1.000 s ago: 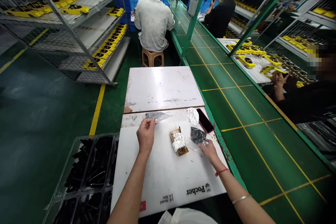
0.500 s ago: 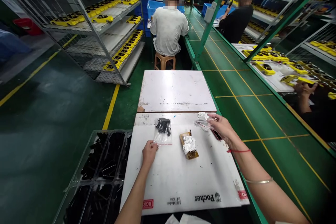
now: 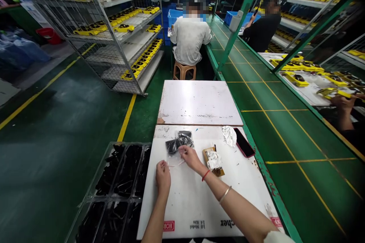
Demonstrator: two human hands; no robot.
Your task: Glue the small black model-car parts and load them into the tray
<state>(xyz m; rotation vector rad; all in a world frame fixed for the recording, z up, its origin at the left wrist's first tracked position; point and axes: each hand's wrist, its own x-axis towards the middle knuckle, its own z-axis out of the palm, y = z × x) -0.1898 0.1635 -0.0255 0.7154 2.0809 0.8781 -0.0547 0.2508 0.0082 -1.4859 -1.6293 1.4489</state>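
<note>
Clear plastic bags with black parts inside (image 3: pixel 173 145) lie bunched on the white board, partly overlapping; how many bags cannot be told. My left hand (image 3: pixel 163 177) is closed with curled fingers at the bag's near left corner, where the red-edged opening shows. Over the bag's near right side, my right hand (image 3: pixel 190 157) pinches the clear film, fingertips beside the black parts. To its right rests a small brown box (image 3: pixel 219 171) with a crumpled white cloth (image 3: pixel 214 159) on top. Farther right, another white cloth (image 3: pixel 229 136) touches a dark phone (image 3: pixel 244 142).
A clear compartment tray (image 3: pixel 106 196) of black parts stands at the left of the board (image 3: pixel 199 201). Along the right runs a green conveyor (image 3: pixel 282 129). Ahead, a person (image 3: pixel 189 40) sits on a stool. A rack (image 3: pixel 119 41) holds yellow car bodies; two others work across the conveyor.
My right hand has moved left from beside the phone to the bagged black parts, bringing clear film along. The phone is now uncovered. The view has shifted slightly left.
</note>
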